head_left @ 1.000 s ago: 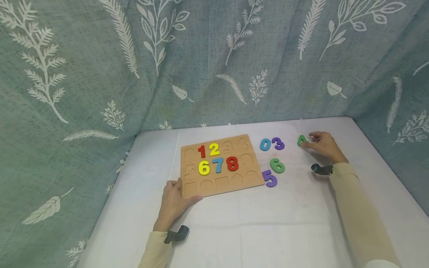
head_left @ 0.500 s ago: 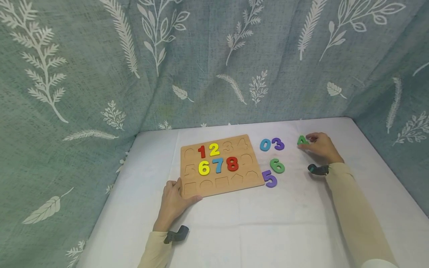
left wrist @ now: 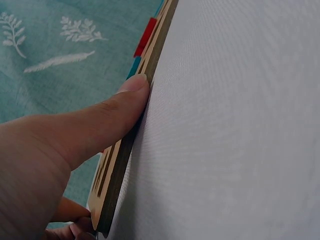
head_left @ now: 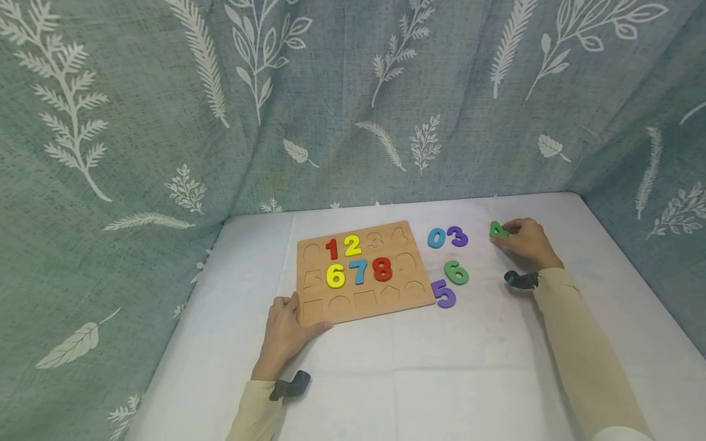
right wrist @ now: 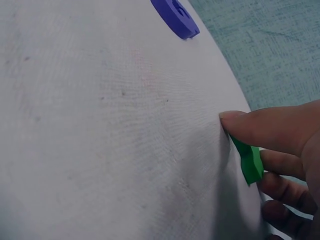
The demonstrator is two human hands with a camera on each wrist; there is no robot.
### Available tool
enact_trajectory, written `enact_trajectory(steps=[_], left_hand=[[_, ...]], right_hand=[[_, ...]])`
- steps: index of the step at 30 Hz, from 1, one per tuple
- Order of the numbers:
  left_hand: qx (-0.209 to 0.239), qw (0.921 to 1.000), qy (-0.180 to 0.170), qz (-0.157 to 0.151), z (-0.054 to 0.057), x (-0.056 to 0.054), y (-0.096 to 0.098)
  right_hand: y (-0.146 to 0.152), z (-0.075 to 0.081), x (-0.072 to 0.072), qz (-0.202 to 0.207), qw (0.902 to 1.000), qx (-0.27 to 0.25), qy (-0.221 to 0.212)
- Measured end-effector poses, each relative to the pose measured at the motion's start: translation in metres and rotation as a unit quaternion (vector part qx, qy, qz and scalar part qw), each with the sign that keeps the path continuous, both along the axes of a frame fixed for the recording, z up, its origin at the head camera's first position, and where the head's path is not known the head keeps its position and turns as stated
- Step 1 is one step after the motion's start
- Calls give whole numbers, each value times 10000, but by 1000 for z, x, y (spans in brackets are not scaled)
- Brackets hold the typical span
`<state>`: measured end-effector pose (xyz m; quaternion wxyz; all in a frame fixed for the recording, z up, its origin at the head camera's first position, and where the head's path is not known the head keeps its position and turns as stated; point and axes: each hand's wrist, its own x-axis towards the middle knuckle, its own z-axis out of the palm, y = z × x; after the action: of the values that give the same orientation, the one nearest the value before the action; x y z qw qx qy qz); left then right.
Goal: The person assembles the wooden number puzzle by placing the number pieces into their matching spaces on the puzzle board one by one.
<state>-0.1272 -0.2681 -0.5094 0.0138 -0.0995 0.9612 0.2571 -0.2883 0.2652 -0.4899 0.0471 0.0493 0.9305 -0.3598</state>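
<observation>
Nearest, on the near side of the thin rectangular wooden board (head_left: 386, 293), spreads the white cloth of the desk (head_left: 419, 392), with a beige left sleeve (head_left: 256, 410) coming in. At the board's near left corner is the left hand (head_left: 287, 335): its thumb presses along the near edge and its fingers bend at the left edge, so the grip is closed around that corner. Carved shape outlines (head_left: 365, 299) fill the board's near row. Just beside the board's near right corner lies a purple number 5 (head_left: 444, 294); a little farther off, to the board's right, a green number 6 (head_left: 456, 273). The board's middle row bears a yellow number 6 (head_left: 335, 277), a blue number 7 (head_left: 358, 272) and a red number 8 (head_left: 382, 269); its far row, a red number 1 (head_left: 331, 249) and a yellow number 2 (head_left: 353, 245). Right of the board's far end, a blue number 0 (head_left: 436, 237) and a purple number 3 (head_left: 457, 236) lie side by side. Well right of the board, the right hand (head_left: 529, 242) pinches a green number 4 (head_left: 497, 229) between thumb and fingers, its grip nearly closed; whether the piece touches the desk I cannot tell. Beyond the board hangs a grey-green leaf-patterned fabric (head_left: 336, 141).
</observation>
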Motion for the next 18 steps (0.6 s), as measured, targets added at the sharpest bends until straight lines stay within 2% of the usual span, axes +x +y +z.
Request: enact_trajectory(steps=[8,18], left_hand=[[-14,10000,35,-16,0,-1,0],[-28,9999,89,-69,0,0,-1]], right_hand=[[-1,0,3,-77,9997,-23,218],[0,1,1,-86,9997,-152,179]])
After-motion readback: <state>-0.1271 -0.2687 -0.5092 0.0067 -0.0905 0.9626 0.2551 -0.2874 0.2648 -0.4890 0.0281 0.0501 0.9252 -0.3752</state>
